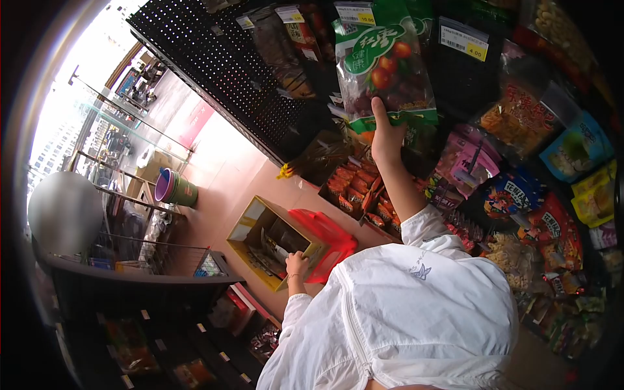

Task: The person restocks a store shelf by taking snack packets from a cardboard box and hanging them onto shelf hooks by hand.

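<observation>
My right hand (388, 134) is clamped on the lower edge of a green-and-clear bag (387, 71), thumb flat on the front, the other fingers hidden behind it. Red fruit printed on the bag, dark red pieces showing through below. Bag is up at the black pegboard rack (214, 71), roughly upright, slightly tilted; can't tell whether it's on a hook. Price tag (355, 13) at its top edge reads 10.00; another tag (463, 43), right of it, reads 4.00.

My left hand (296, 264) is down at the near side of an open cardboard carton (246, 220) on the floor. Fingers curled, but can't tell if they're closed on the carton's edge or on something inside. Something pale lies in the carton by my fingers; too small to make out. Red plastic bag (331, 235) sits just beside the carton, on the right.

Below my right wrist: boxes of orange packets (354, 183). Right of that forearm, a pink bag (467, 161); further right, a blue bag (577, 144) and a red snack bag (552, 227). White jacket (422, 305) on me, both sleeves. Off left, well apart from both hands, a purple bucket (166, 187) is near the shelving.
</observation>
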Motion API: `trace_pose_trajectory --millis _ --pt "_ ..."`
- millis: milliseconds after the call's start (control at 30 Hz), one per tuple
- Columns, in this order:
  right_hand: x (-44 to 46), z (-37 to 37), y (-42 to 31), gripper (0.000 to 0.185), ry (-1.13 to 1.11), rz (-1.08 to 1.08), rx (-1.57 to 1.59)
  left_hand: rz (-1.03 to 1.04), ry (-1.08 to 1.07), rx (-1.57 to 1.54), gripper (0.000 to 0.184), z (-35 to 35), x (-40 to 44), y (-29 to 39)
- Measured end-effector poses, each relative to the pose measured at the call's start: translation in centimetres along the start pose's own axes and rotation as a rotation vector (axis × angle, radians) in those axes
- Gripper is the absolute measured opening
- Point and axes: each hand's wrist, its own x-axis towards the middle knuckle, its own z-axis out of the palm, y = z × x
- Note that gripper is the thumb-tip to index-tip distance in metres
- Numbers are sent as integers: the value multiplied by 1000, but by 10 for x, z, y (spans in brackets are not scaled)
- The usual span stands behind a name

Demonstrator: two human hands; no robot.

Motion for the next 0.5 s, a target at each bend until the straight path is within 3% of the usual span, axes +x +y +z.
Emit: trace_pose_trajectory --millis 133,333,500 --pt "-1 5 -3 40 39 -21 24 9 -14 17 25 0 1 -1" --pt "34 8 8 58 119 -96 -20 1 -26 16 26 -3 -1 2" --pt "91 -1 29 56 118 -31 79 -2 -12 -7 26 2 0 -2"
